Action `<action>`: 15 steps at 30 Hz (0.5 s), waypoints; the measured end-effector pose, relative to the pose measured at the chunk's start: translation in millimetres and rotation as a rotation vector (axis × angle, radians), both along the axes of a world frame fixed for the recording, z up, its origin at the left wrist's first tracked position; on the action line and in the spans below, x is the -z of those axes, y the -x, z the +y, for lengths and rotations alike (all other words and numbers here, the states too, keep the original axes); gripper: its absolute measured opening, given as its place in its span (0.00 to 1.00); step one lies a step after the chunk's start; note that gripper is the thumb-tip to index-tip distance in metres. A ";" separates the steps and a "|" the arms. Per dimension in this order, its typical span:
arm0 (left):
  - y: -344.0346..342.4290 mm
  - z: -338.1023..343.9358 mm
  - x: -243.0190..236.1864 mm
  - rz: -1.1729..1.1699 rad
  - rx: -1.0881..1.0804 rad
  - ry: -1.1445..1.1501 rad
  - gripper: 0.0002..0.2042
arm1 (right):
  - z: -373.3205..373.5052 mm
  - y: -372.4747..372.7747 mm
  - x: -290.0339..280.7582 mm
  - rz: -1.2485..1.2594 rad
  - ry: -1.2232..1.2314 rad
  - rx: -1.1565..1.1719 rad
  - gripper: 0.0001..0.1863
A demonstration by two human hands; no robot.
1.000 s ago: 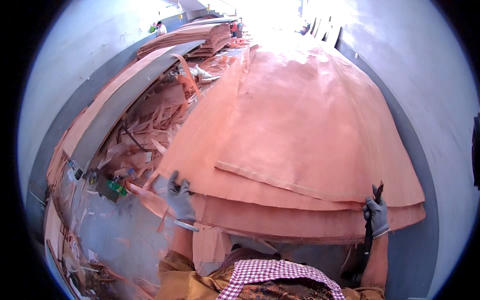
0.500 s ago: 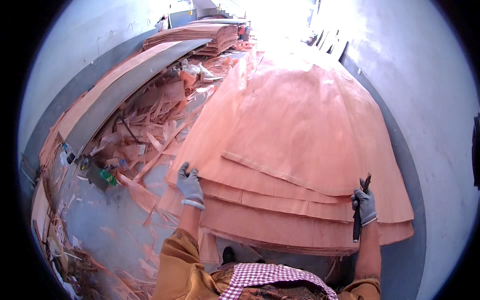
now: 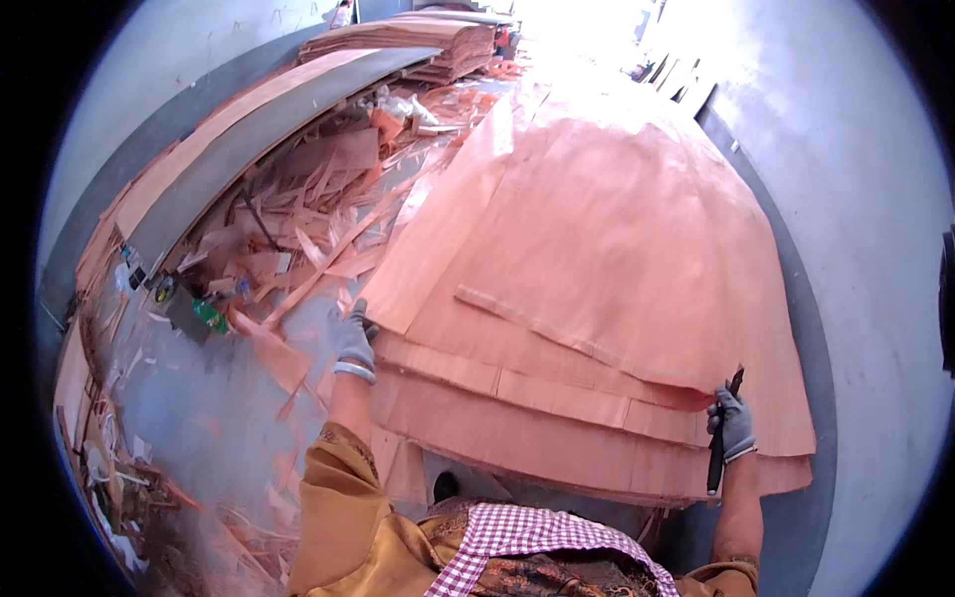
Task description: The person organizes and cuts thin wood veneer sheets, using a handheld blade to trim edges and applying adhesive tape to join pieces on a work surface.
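My left hand [image 3: 354, 338], in a grey glove, is at the near left corner of a narrow pale wood veneer sheet [image 3: 428, 254], with its fingers closed on the edge. That sheet lies along the left side of a wide stack of pinkish veneer [image 3: 537, 418]. On top of the stack, a larger veneer sheet [image 3: 617, 239] lies askew with its near edge slanting. In my gloved right hand [image 3: 734, 422] is a black-handled knife [image 3: 716, 463], held upright with its tip pointing away. This hand is beside the top sheet's near right corner.
Torn veneer scraps [image 3: 318, 199] litter the floor on the left. Behind them runs a long low stack with a grey board [image 3: 229, 149], and a taller veneer pile [image 3: 448, 50] stands further back. A green bottle [image 3: 209, 316] lies near the scraps. A wall [image 3: 846, 199] borders the right.
My left hand has moved left and outward, and the narrow sheet under it now shows apart from the sheets beside it. The right hand keeps the knife, shifted slightly.
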State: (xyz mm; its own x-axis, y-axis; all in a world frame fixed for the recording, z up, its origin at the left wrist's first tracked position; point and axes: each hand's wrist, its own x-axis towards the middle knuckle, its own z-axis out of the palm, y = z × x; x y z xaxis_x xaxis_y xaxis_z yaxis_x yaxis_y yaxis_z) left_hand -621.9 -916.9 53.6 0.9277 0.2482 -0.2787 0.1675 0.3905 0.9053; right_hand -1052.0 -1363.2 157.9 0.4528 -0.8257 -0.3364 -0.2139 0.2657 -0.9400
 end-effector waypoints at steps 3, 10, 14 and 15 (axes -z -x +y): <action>-13.5 17.1 14.4 -0.039 0.005 -0.073 0.25 | 10.1 -12.1 0.6 -0.030 0.131 -0.011 0.08; 7.2 25.5 11.3 -0.071 0.039 -0.295 0.13 | 30.7 17.9 4.7 -0.081 0.101 0.058 0.07; 4.8 36.8 24.3 -0.014 0.141 -0.489 0.12 | 17.8 33.0 2.0 -0.036 0.127 0.043 0.16; 7.8 46.4 30.4 0.024 0.180 -0.543 0.12 | 22.1 35.4 -7.3 0.024 0.147 0.037 0.20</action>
State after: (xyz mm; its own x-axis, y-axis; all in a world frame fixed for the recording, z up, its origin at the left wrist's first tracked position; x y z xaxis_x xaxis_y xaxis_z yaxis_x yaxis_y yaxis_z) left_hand -629.6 -870.5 23.2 0.9635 0.2008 -0.1772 0.2117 -0.1659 0.9631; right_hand -1087.4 -1341.0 165.2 0.4144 -0.8828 -0.2212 -0.2294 0.1339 -0.9641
